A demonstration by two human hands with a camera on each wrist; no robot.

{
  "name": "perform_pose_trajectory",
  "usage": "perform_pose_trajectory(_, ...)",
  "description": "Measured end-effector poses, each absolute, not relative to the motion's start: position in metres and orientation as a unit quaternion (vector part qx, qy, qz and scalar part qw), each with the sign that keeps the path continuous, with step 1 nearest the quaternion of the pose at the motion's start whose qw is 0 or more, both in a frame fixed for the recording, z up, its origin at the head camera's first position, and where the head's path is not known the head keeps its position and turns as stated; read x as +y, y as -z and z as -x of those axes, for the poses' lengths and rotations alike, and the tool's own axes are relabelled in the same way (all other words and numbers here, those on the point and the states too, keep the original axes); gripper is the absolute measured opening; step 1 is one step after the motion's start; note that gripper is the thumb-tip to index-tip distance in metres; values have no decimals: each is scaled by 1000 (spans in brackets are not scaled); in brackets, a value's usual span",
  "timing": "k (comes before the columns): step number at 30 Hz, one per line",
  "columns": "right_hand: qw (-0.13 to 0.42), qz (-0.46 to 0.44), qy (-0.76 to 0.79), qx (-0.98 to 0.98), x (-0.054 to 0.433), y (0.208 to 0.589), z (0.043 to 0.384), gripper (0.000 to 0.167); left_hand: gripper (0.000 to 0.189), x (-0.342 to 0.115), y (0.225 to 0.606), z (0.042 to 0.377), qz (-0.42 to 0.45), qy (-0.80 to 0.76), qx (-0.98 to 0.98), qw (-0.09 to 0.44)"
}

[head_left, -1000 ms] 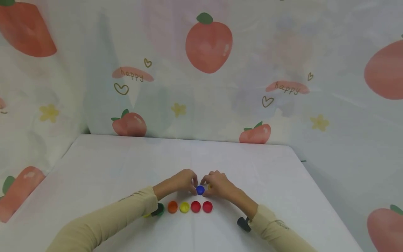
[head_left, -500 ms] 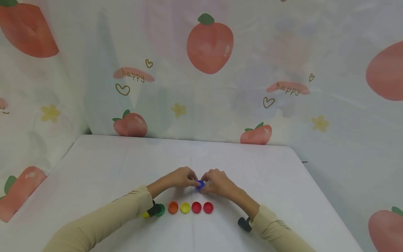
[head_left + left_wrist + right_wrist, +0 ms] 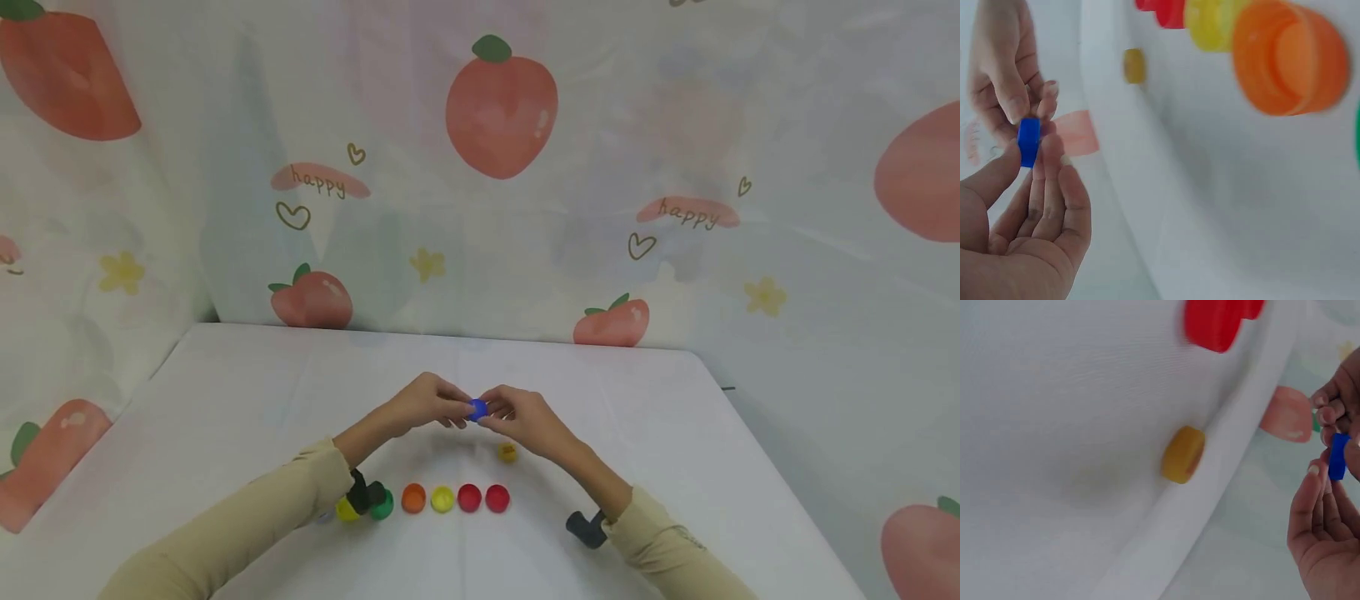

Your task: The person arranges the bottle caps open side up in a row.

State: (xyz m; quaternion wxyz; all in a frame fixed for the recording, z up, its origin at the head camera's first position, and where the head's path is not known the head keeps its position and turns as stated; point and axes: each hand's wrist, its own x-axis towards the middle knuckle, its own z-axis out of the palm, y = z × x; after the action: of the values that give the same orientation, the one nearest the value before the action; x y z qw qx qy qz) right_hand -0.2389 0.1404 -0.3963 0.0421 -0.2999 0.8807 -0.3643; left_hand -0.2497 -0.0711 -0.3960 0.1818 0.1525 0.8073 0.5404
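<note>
Above the middle of the table, a small blue piece [image 3: 477, 409] with a thin, flat-edged side is held up between both hands. My left hand [image 3: 425, 403] pinches it from the left, its thumb and fingertips on the piece. From the right, my right hand [image 3: 531, 423] pinches the same piece with thumb and fingertips. The left wrist view shows the blue piece [image 3: 1029, 142] edge-on, and the right wrist view shows the blue piece [image 3: 1337, 456] partly covered by a thumb. A small amber-yellow piece [image 3: 507, 452] lies on the table below my right hand.
A row of small cups lies nearer: green [image 3: 382, 506], orange cup [image 3: 413, 498], yellow cup [image 3: 442, 499] and two red cups, one red cup [image 3: 497, 498] at the right end. Another yellow item [image 3: 347, 510] is partly behind my left sleeve. Printed cloth [image 3: 525, 250] hangs behind the white table [image 3: 637, 400].
Both hands have risen away from the table with the blue piece between them. The amber-yellow piece, earlier mostly hidden by the right hand, now shows. The row of cups stays in place.
</note>
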Motion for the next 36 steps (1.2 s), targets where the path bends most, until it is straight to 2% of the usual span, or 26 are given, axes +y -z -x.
perform_pose_trajectory(5,88,292,438,845,147,383,240,28,21,-73,376,247,-187,-545,801,162)
perform_pose_trajectory(11,81,284,485,823,151,366,234,26,21,-71,352,239,-237,-538,798,129)
perform_pose_trajectory(18,106,267,527,800,155,352,220,28,17,-70,329,223,-244,-514,814,117)
perform_pose_trajectory(23,108,264,519,806,162,353,215,23,13,-64,335,214,-276,-476,830,85)
perform_pose_trajectory(29,125,276,488,818,170,366,212,16,15,-57,356,210,-288,-441,846,89)
perform_pose_trajectory(32,110,280,453,839,175,371,208,18,18,-55,365,207,-298,-430,847,96)
perform_pose_trajectory(36,100,292,407,860,183,378,204,29,25,-50,375,202,-315,-420,843,113)
